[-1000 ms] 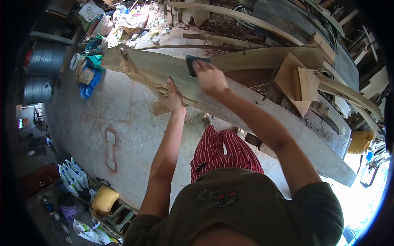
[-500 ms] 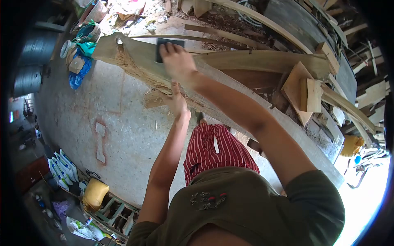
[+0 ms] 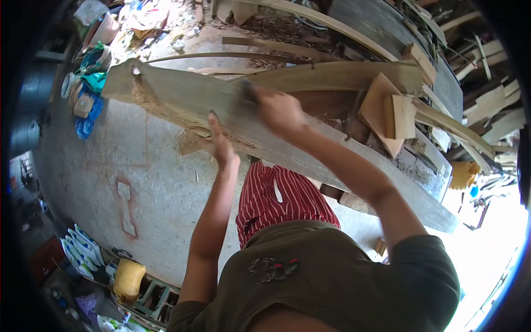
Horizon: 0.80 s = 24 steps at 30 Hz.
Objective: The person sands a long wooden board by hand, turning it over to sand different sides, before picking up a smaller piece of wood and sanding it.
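A long grey wooden plank (image 3: 182, 97) with a rough, splintered near edge runs from upper left to lower right. My left hand (image 3: 219, 141) grips the plank's near edge, fingers over the top. My right hand (image 3: 276, 109) presses a dark sanding pad (image 3: 246, 90) flat on the plank's top face; the hand is blurred and covers most of the pad.
Cut wooden boards and offcuts (image 3: 390, 113) are stacked behind the plank at right, with curved timber strips (image 3: 310, 19) beyond. Blue cloth and clutter (image 3: 88, 105) lie on the concrete floor (image 3: 138, 182) at left. A yellow jerrycan (image 3: 128, 279) and bags sit at lower left.
My right hand with the sanding pad slid left toward the plank's end, then back right along the top face. My left hand kept its grip on the near edge.
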{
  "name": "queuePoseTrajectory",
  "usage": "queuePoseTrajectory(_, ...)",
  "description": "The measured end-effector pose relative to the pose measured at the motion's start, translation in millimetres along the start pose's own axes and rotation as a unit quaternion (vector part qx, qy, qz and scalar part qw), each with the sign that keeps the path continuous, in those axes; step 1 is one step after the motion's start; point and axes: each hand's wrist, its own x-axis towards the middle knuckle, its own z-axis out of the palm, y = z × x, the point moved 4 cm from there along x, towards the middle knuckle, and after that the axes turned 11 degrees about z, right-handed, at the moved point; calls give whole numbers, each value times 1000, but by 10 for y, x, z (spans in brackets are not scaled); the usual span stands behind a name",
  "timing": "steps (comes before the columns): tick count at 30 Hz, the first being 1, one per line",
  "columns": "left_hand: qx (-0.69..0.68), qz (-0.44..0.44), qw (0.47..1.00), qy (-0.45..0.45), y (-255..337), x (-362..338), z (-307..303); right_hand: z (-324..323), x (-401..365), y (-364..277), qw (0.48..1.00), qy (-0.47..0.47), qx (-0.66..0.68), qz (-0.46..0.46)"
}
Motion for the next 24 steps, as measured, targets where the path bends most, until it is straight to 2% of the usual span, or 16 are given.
queuePoseTrajectory(1,-45,-14,999,-15,-44,-6,0,42,184,-275,999,-38,-19,-30)
queuePoseTrajectory(2,-41,-22,999,-22,-27,-44,32,133,312,-517,999,-7,-32,-38)
queuePoseTrajectory(4,7,-10,1000,20,146,-76,86,135,321,-638,997,46,-31,-58)
queuePoseTrajectory(7,17,-2,1000,6,202,-69,121,-22,-111,-87,997,51,15,-53)
queuePoseTrajectory(11,31,2,999,9,249,-70,124,-303,-1200,1137,991,110,-70,-17)
queuePoseTrajectory(13,53,-11,998,34,314,-121,163,-451,-1528,1461,990,118,-81,-9)
queuePoseTrajectory(14,77,-24,995,56,334,-150,166,-495,-1615,1539,988,129,-86,-5)
queuePoseTrajectory(16,56,-12,998,33,302,-125,155,-435,-1660,1592,985,148,-91,10)
queuePoseTrajectory(19,30,1,1000,1,177,5,90,-306,-1309,1244,977,171,-124,-27)
queuePoseTrajectory(21,38,3,999,-4,174,53,34,-323,-1227,1150,992,123,-2,-11)
queuePoseTrajectory(24,34,-1,999,4,138,80,27,-484,-1699,1607,986,164,-19,11)
